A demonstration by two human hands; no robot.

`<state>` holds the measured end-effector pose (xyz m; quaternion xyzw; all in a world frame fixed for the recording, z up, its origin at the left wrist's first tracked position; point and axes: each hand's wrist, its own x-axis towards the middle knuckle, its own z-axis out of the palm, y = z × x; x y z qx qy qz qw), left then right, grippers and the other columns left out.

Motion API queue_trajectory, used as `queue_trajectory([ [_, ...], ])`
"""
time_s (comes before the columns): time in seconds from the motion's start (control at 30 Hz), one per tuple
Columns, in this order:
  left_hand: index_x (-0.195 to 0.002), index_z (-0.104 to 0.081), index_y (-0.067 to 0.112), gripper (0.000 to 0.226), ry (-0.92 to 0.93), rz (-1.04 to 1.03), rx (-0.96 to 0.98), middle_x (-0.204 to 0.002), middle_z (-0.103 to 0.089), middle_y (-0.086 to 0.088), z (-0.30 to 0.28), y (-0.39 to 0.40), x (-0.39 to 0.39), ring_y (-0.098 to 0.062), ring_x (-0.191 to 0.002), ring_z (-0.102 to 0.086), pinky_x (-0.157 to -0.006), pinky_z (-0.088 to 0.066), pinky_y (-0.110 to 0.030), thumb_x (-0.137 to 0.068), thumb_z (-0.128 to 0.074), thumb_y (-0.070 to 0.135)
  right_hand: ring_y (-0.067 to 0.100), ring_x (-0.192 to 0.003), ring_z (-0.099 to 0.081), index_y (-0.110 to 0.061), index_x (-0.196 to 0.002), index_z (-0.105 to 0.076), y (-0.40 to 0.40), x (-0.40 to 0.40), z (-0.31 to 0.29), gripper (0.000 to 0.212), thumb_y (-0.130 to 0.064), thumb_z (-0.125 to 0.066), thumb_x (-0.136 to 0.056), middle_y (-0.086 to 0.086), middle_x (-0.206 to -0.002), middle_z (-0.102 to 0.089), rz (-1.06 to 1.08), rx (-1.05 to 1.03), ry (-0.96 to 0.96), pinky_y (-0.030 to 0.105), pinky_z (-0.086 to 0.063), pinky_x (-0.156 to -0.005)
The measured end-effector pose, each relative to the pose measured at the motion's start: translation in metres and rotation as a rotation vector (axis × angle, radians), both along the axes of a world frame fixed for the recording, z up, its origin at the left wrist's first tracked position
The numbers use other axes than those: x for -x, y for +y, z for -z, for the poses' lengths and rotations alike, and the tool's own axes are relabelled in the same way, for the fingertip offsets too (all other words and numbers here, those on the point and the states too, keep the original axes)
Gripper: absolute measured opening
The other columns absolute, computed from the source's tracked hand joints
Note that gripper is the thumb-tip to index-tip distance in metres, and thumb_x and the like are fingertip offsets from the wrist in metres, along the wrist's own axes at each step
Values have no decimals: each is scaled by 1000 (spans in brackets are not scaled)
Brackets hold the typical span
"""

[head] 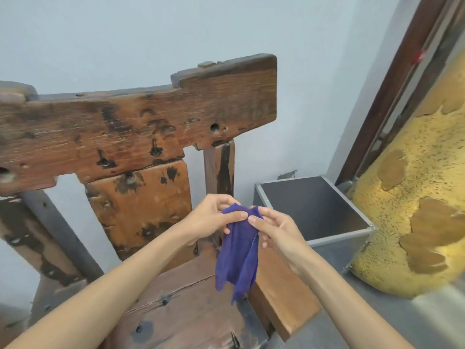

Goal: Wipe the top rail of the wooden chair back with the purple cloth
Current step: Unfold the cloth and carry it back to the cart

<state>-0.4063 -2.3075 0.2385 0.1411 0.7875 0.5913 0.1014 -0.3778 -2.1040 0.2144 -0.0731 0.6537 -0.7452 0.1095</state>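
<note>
A worn wooden chair stands in front of me, its broad top rail (141,122) running across the upper middle of the view with dark stains and holes. Below and in front of the rail, over the right side of the seat (191,311), both hands hold a purple cloth (239,250). My left hand (214,217) pinches its upper edge from the left, and my right hand (274,227) pinches it from the right. The cloth hangs down loosely between them, apart from the rail.
An open grey metal-edged box (314,212) stands on the floor right of the chair. A large yellow speckled object (415,197) fills the right side, with a dark wooden frame (392,96) behind it. A pale wall (125,34) lies behind the chair.
</note>
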Motion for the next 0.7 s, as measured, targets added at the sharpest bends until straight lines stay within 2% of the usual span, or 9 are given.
queue_trajectory([
  [0.07, -96, -77, 14, 16, 14, 63, 14, -92, -76, -12, 3, 34, -3, -14, -79, -72, -58, -58, -26, -90, -75, 29, 6, -54, -48, -16, -113, -76, 29, -15, 1, 22, -24, -74, -93, -7, -73, -68, 41, -59, 24, 18, -38, -50],
  [0.17, -93, -78, 18, 22, 13, 121, 24, -87, -77, -12, 6, 83, -9, -15, -73, -70, -60, -58, -32, -84, -78, 38, 2, -55, -56, -15, -106, -77, 72, -35, 7, 16, -20, -76, -91, -7, -78, -73, 115, -167, 68, 16, -39, -49],
  [0.3, -90, -78, 18, 13, 5, 222, 4, -74, -76, 0, 7, 142, -13, -4, -60, -66, -50, -51, -18, -86, -79, 31, -3, -54, -55, -11, -95, -78, 123, -54, 10, 7, -9, -72, -93, -10, -68, -70, 228, -240, 129, 9, -39, -50],
  [0.4, -93, -78, 14, 9, -4, 304, -11, -85, -76, -12, 6, 185, -13, -12, -70, -66, -57, -57, -24, -88, -77, 22, -4, -57, -56, -12, -95, -80, 160, -66, 14, 9, -11, -71, -94, -13, -68, -70, 359, -278, 146, 7, -39, -53],
  [0.5, -101, -75, 9, 14, -55, 427, 16, -88, -75, -9, 8, 230, -9, -16, -76, -66, -63, -59, -25, -89, -76, 16, -4, -60, -59, -16, -97, -80, 198, -78, 20, 13, -10, -69, -95, -14, -71, -71, 477, -261, 147, 7, -40, -54],
  [0.57, -109, -73, 11, 20, -86, 498, 59, -90, -74, -6, 7, 242, -7, -15, -73, -67, -64, -58, -24, -90, -74, 18, -5, -61, -59, -19, -95, -81, 210, -83, 21, 18, -8, -66, -95, -13, -74, -71, 503, -239, 154, 7, -41, -54],
  [0.63, -116, -71, 17, 22, -131, 633, 91, -93, -74, -3, 11, 272, -1, -15, -69, -68, -63, -56, -25, -96, -67, 22, -5, -62, -57, -23, -91, -80, 241, -90, 24, 22, -8, -65, -96, -13, -75, -71, 567, -249, 171, 8, -40, -56],
  [0.7, -124, -69, 21, 29, -162, 745, 74, -92, -74, -1, 15, 294, 6, -18, -65, -67, -57, -51, -25, -98, -55, 19, 0, -66, -56, -19, -90, -79, 265, -93, 28, 17, -10, -66, -96, -11, -77, -69, 630, -269, 150, 13, -42, -58],
])
